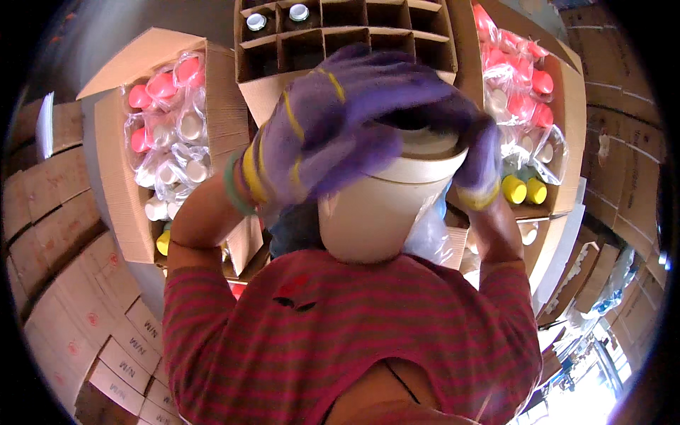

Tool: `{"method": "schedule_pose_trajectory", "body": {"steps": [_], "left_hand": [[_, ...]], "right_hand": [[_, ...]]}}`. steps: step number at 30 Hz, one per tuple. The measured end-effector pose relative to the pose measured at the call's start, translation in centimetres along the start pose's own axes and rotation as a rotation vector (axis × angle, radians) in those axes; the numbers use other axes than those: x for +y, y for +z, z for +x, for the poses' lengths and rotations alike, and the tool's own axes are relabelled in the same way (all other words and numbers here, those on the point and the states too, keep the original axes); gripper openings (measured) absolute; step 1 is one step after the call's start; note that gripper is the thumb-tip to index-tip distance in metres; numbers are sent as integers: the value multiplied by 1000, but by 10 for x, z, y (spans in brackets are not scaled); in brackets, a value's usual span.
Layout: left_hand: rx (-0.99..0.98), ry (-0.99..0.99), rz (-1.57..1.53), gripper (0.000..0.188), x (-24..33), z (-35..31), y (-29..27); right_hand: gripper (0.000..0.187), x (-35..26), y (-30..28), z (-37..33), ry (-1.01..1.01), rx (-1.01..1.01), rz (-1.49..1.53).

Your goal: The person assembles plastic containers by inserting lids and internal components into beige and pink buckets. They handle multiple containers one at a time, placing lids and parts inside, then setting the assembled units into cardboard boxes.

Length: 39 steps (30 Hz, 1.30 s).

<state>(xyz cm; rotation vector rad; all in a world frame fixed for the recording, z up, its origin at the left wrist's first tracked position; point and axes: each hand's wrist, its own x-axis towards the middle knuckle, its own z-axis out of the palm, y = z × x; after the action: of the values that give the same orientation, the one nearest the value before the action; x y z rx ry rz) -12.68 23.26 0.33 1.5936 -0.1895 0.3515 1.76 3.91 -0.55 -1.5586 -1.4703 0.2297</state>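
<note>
Arching over the white tub [379,212], left hand [329,131] seemingly meets right hand [482,156].

Brown gridded cardboard carton [258,98] between 2 brown rectangular cardboard boxes [228,103], left and right; cream tapered plastic bucket [372,216] nearer.

Dim — lower-right glare [591,397], perhaps daylight.
</note>
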Motion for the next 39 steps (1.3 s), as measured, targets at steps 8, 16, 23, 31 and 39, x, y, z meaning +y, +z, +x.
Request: {"method": "schedule_pose_trajectory", "body": {"steps": [8,16,23,31,39], "left_hand": [[83,-20,17,40,20,1,1],[22,-110,-325,28,-9,12,-13],[-107,140,-122,23,-12,5,-2],[-21,-186,-280,24,8,5,-10],[-236,256,-710,19,-77,3,-18]], "right_hand": [[48,14,-11,-4,113,-12,292],[43,-24,-28,26,-101,-238,251],[56,-6,-21,20,-29,-282,210],[71,-5,-40,17,-101,-314,291],[68,-44,-12,27,-51,-237,63]]}}
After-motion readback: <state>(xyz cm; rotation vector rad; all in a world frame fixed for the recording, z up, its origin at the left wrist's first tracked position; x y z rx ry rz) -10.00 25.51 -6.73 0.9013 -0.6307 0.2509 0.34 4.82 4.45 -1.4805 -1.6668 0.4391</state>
